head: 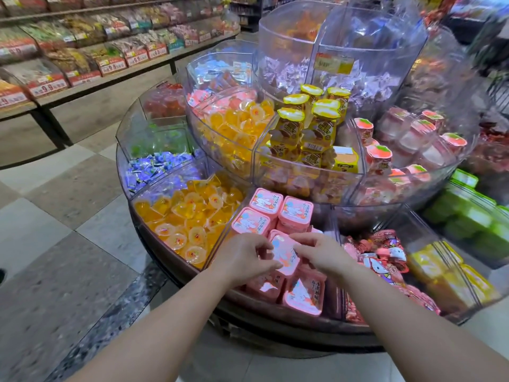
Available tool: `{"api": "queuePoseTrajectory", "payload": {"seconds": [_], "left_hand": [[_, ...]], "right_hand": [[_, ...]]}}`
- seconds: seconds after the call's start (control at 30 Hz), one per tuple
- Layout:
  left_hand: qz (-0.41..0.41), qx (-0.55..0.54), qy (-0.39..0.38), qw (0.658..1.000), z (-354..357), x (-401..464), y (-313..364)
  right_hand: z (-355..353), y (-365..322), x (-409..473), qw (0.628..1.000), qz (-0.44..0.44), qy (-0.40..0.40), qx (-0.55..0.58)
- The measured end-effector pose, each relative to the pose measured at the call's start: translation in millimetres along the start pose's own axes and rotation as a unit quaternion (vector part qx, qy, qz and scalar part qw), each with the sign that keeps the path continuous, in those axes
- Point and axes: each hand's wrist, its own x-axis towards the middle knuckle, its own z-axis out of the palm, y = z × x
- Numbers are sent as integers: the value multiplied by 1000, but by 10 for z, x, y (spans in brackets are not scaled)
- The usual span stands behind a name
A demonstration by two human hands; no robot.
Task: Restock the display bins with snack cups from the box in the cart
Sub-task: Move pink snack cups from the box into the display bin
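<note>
Pink cup (285, 255) is pinched between both my hands, tilted, lid facing up at me, over the pink bin (228, 230) at the stand's near edge. Left hand (243, 259) has fingers curled on the cup's left side; right hand (321, 250) has fingertips clamped on its right edge. Under it lie more pink cups (303, 296), some on their sides; three stand upright at the bin's far end (294, 210).

Orange jelly bin (187, 216) sits just left of the pink bin, red packet bin (385, 252) just right. Yellow boxes (451, 271) are further right at the stand's right edge.

Tier above holds yellow cups (305, 128) in the middle bin, peach-lid cups (377, 153) to their right, and orange jellies (239, 125) to their left.

Shelves (82, 51) with red price tags run along the far left.
</note>
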Motion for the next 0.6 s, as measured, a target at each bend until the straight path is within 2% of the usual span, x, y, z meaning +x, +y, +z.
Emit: {"api": "queuePoseTrajectory", "payload": {"seconds": [0.07, 0.17, 0.23, 0.27, 0.33, 0.4, 0.5, 0.6], "left_hand": [[30, 22, -9, 999, -28, 31, 12], [52, 96, -65, 992, 6, 34, 13], [57, 112, -47, 991, 39, 14, -30], [69, 120, -26, 990, 48, -8, -45], [101, 153, 14, 983, 62, -25, -55], [115, 166, 17, 979, 74, 1, -42], [118, 132, 32, 984, 76, 47, -11], [104, 149, 100, 978, 56, 93, -31]], "right_hand": [[12, -63, 8, 1000, -18, 3, -3], [47, -107, 41, 995, -46, 65, -57], [49, -120, 5, 988, -10, 77, -137], [42, -127, -26, 987, 29, 55, -145], [44, -116, -89, 990, 95, -16, -102], [36, -109, -142, 992, 107, -51, -43], [2, -79, -135, 994, 99, -49, 15], [4, -43, -78, 993, 107, -2, 44]]}}
